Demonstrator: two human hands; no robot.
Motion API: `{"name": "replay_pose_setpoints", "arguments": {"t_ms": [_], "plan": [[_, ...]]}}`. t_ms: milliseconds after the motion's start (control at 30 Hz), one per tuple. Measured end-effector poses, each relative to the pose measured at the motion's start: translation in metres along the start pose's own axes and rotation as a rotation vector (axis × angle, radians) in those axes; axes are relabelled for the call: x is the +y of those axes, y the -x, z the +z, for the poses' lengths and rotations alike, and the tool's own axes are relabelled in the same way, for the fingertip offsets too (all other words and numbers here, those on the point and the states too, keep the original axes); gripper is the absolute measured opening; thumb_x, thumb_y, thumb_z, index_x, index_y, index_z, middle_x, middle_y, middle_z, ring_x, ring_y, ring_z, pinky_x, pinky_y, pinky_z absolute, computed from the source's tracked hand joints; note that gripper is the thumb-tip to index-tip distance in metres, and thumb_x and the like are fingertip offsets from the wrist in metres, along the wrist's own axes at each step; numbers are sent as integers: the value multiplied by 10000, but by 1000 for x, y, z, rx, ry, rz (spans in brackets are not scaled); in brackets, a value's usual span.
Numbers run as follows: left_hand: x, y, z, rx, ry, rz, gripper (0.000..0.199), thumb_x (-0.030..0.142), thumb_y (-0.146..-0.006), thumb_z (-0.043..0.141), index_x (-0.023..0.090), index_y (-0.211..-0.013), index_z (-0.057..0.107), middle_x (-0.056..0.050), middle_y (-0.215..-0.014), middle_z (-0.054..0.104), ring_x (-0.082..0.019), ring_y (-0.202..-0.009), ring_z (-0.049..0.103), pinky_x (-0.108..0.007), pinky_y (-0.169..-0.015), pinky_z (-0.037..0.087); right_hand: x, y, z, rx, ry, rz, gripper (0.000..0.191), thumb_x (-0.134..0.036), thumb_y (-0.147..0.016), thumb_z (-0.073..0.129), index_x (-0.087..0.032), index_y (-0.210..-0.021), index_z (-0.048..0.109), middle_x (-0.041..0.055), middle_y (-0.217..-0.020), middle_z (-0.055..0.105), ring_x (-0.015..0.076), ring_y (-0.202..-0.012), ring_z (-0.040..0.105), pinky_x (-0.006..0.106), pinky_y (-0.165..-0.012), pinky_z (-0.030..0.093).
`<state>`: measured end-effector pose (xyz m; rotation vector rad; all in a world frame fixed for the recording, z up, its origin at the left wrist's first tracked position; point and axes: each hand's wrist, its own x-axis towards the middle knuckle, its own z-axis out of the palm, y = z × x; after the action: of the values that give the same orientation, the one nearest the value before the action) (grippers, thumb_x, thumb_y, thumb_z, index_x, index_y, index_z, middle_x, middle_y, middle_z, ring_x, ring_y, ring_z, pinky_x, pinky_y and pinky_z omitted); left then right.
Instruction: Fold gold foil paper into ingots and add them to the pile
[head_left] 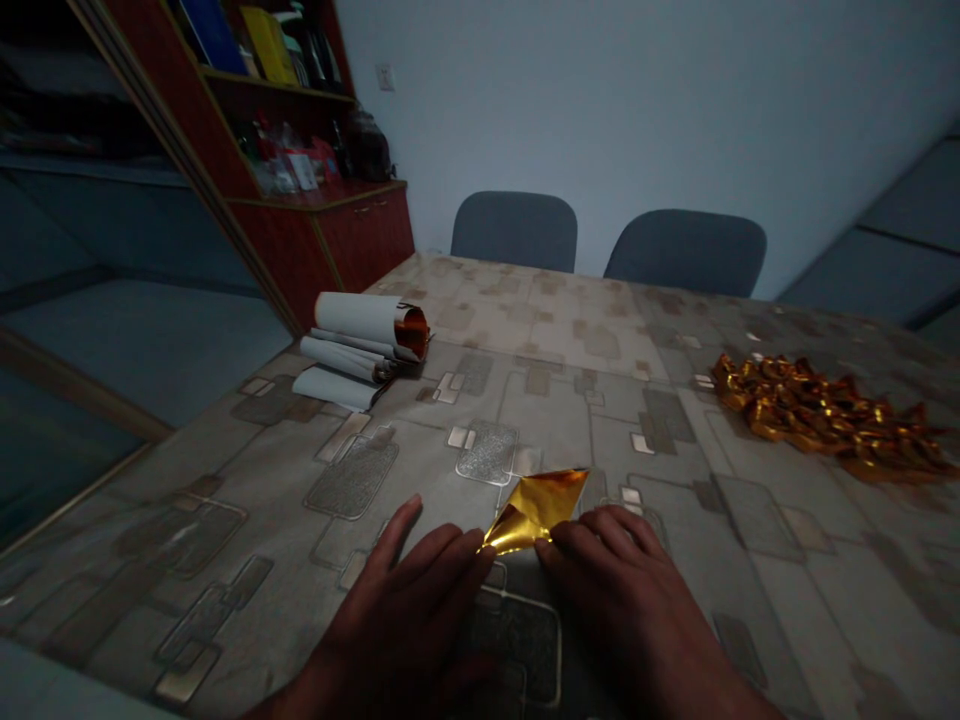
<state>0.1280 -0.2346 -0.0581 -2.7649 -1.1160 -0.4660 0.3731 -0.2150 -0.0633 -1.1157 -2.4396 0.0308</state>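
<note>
- Left hand (420, 610), partly spread, and right hand (626, 580), fingers bunched, touch a part-folded gold sheet (551, 500); pinching unclear.
- Beyond right: shaped gold pieces (832, 410).
- Beyond left: rolled sheets (356, 315), unshaped.

The single head-worn camera looks forward and obliquely down from the wearer's eye level. The near edge of the patterned table (525, 400) lies at close range below it. The view extends across the tabletop to two chair backs (514, 230) and the wall (600, 120) beyond. No second view shares this scene.
</note>
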Motion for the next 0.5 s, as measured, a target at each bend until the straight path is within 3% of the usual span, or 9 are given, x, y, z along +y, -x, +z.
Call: {"name": "replay_pose_setpoints", "arguments": {"t_ms": [133,367,433,500], "plan": [[-2,4,2,41,9,17,489,508,-982,544,152,-1316,532,-54,-1225,669,-222,-1169,546,-452,-1234,84,0,-2,-5,-64,47,7,166,-113,-945,561,-232,-873,652,-8,-801,664,215,-777,568,383,-813,390],[-8,4,4,-68,83,28,501,465,-942,620,185,-1342,503,-57,-1279,648,-244,-1171,563,-489,-1180,273,3,-5,-13,-110,-40,53,189,-52,-858,588,-225,-823,656,12,-771,658,220,-750,564,379,-735,419],[-9,-1,2,-87,106,37,481,461,-939,622,172,-1309,519,-61,-1267,655,-244,-1169,571,-486,-1172,293,9,-6,-20,-103,-118,59,217,-46,-871,537,-212,-782,645,30,-770,653,220,-745,564,364,-685,426],[-11,-7,2,-86,116,45,421,443,-943,619,160,-1247,549,-66,-1247,662,-241,-1152,585,-487,-1159,313,17,-8,-25,3,-161,70,257,-65,-913,469,-193,-748,618,58,-761,634,223,-736,553,350,-637,430]]}}
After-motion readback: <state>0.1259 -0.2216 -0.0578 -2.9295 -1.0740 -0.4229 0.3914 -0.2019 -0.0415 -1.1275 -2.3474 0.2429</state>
